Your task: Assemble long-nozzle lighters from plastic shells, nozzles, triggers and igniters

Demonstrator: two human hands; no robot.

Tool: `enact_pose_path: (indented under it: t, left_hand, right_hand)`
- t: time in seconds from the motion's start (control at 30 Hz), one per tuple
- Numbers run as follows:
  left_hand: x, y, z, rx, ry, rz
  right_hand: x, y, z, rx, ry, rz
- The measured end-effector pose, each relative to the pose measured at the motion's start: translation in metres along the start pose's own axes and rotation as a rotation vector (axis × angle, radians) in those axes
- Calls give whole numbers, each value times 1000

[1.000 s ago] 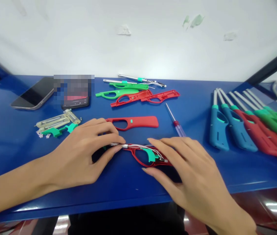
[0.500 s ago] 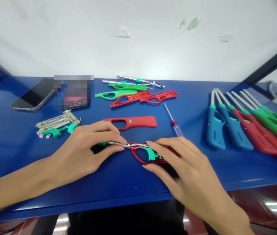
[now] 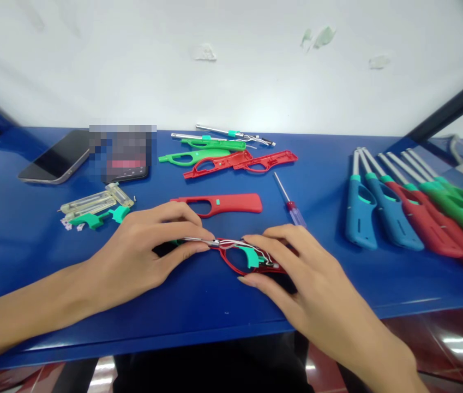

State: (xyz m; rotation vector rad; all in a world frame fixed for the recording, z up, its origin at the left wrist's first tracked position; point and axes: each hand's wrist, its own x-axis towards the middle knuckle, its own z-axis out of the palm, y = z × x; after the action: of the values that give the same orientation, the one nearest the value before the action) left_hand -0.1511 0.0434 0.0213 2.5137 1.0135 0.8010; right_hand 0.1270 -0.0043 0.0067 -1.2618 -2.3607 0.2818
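My left hand [image 3: 145, 245] pinches the metal tube [image 3: 202, 240] of an opened gas lighter between thumb and index finger. Fingers of my right hand [image 3: 313, 278] are closed around the handle end of its red half-shell [image 3: 230, 266], hiding part of it. A green trigger [image 3: 251, 255] sits at the shell's finger loop, and thin white wires [image 3: 235, 243] run from the tube toward my right fingertips. Just behind my hands lies another red lighter shell half [image 3: 237, 203], outer face up. A screwdriver [image 3: 295, 212] with a clear purple handle rests beyond my right hand.
Several finished-looking lighters [image 3: 395, 202] lie at the right. Green and red shell halves [image 3: 215, 158] and metal tubes with wires [image 3: 231, 133] are at the back. Left are clear fuel tanks [image 3: 92, 203], green triggers [image 3: 92, 220] and two phones [image 3: 59, 158]. A wall [image 3: 231, 93] closes the rear.
My right fingers have shifted slightly on the red half-shell, and more of the white wires and black part beside the trigger shows. My left hand keeps its pinch on the tube.
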Motion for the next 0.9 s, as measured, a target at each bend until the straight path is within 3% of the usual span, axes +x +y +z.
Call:
enact_pose_path:
  t: [0.5, 0.9]
  left_hand:
    - [3, -3, -3, -107, -50, -1]
    - [3, -4, -1, -48, -32, 23]
  right_hand:
    - [3, 2, -2, 78, -12, 28]
    - [5, 2, -2, 100, -37, 19]
